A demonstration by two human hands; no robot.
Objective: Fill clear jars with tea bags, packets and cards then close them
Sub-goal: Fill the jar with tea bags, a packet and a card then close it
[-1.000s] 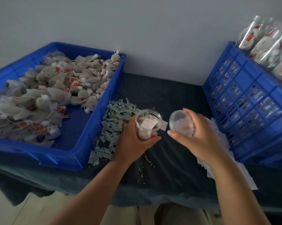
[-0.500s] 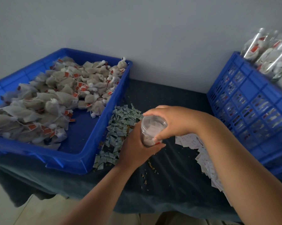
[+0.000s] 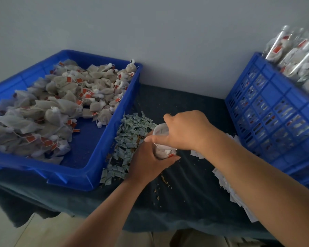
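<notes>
The left hand (image 3: 146, 163) is gripping one clear jar (image 3: 163, 151) above the counter (image 3: 185, 193), while the right hand (image 3: 185, 131) is clasping its lid (image 3: 160, 130) on top, between two blue crates (image 3: 96, 163).

A plain pale grey wall (image 3: 150, 32) fills the view from nine o'clock round to three, evenly and softly lit, with no marks apart from a faint speck. Below it the surface (image 3: 185, 202) is draped in a dark teal cloth whose edge hangs loose. At seven o'clock, light beige floor (image 3: 11, 234) shows beneath the cloth's hem.
</notes>
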